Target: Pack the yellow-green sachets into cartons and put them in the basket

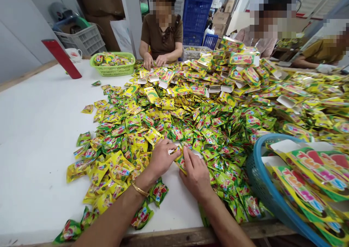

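One printed carton [181, 162] is pinched between the left hand [163, 155] and right hand [197, 171] above the white tabletop [40, 141], apparently not yet closed, while many sachets [120, 167] are left loose alongside and open-flapped cartons [302, 194] are stacked in the blue basket [255, 156].

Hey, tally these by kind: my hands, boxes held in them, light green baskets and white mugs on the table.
Left hand and right hand: 2
Held box: 1
Light green basket: 1
White mug: 1
Total: 5

Box [180, 163] part-hidden by right grip [196, 172]; blue basket [257, 187] cropped.
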The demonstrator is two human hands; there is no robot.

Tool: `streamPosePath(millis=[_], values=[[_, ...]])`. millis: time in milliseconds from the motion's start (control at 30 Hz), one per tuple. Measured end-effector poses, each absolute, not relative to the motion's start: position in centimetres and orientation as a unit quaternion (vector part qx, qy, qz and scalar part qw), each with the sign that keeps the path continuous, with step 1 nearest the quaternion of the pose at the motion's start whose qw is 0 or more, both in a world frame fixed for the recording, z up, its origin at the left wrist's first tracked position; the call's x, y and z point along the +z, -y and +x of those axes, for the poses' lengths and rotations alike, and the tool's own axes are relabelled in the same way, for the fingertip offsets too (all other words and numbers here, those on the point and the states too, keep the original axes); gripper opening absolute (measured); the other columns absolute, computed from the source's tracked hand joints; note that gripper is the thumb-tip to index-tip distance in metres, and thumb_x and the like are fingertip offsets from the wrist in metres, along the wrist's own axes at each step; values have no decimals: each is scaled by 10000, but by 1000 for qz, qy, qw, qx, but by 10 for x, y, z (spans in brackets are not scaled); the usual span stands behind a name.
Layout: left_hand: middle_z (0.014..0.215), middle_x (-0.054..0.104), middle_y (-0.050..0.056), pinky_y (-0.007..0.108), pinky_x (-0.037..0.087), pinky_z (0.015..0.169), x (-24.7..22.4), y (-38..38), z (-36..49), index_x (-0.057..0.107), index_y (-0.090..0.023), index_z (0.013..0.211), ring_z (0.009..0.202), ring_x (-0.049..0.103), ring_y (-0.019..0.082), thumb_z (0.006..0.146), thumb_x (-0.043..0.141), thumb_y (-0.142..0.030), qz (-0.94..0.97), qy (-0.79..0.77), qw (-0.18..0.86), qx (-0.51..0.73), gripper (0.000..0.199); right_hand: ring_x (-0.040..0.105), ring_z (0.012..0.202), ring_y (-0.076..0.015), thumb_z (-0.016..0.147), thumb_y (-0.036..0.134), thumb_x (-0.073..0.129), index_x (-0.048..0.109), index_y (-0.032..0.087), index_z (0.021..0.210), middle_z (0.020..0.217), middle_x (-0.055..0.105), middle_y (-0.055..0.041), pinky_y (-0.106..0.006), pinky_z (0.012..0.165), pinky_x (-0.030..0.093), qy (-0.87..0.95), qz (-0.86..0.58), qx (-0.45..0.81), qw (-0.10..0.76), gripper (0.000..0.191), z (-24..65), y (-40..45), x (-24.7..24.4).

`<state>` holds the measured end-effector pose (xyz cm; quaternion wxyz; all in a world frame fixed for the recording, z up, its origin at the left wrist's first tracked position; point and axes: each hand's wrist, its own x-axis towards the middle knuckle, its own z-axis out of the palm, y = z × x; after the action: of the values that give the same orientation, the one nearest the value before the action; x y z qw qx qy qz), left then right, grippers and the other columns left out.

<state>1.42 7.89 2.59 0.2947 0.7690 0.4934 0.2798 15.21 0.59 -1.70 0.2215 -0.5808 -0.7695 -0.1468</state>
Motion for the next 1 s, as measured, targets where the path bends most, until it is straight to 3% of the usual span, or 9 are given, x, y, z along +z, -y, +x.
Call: streamPosePath(millis=[167,333,433,567,667,767,900,1000], values=[[727,601,36,271,411,751,29,-74,17,684,-187,680,760,526,162,845,484,-232,814,-455,293,208,263,544,991,-248,841,227,420,120,92,1459,1248,538,-170,-367,769,445,768,-574,-159,236,699,153,-7,-17],[849,700,32,271,440,793,40,-74,9,714,-224,873,823,584,181,794,427,-149,805,-413,379,193,306,519,1070,-248,829,211,423,107,109,1463,1271,522,-154,-379,849,434,759,-583,-140,252,716,156,-8,-18],[639,659,-1,223,438,563,39,-73,7,712,-202,886,561,548,144,708,432,-152,758,-402,487,160,335,530,1038,-255,817,209,424,139,90,1455,1263,525,-167,-386,820,439,757,-587,-152,243,709,156,-8,-19],[373,424,-79,184,273,347,37,-68,13,685,-143,936,297,332,84,687,446,-267,682,-394,606,110,367,547,962,-247,818,257,444,283,74,1403,1264,530,-171,-380,767,451,760,-584,-166,231,634,151,-7,-16],[361,459,-74,195,287,347,47,-63,14,660,-158,1020,295,388,100,699,514,-388,673,-404,607,126,421,542,961,-238,816,286,460,329,99,1386,1300,509,-148,-374,757,457,756,-597,-165,210,614,148,-5,0],[436,550,-58,220,387,436,64,-62,3,633,-227,1089,409,478,121,737,549,-461,655,-417,584,237,430,527,1024,-244,818,270,454,294,99,1405,1325,488,-137,-378,787,460,718,-636,-186,213,632,160,10,40],[540,612,-70,232,427,565,72,-71,-11,649,-271,935,555,501,114,826,483,-459,577,-463,548,389,274,471,1164,-247,865,278,442,222,120,1436,1326,473,-152,-397,924,431,609,-705,-250,264,633,223,51,114],[531,615,-55,234,436,549,64,-77,-6,667,-240,812,555,516,124,741,561,-482,575,-482,547,372,273,479,1157,-288,863,419,462,237,138,1435,1268,505,-171,-461,935,421,460,-793,-301,263,676,291,72,146]])
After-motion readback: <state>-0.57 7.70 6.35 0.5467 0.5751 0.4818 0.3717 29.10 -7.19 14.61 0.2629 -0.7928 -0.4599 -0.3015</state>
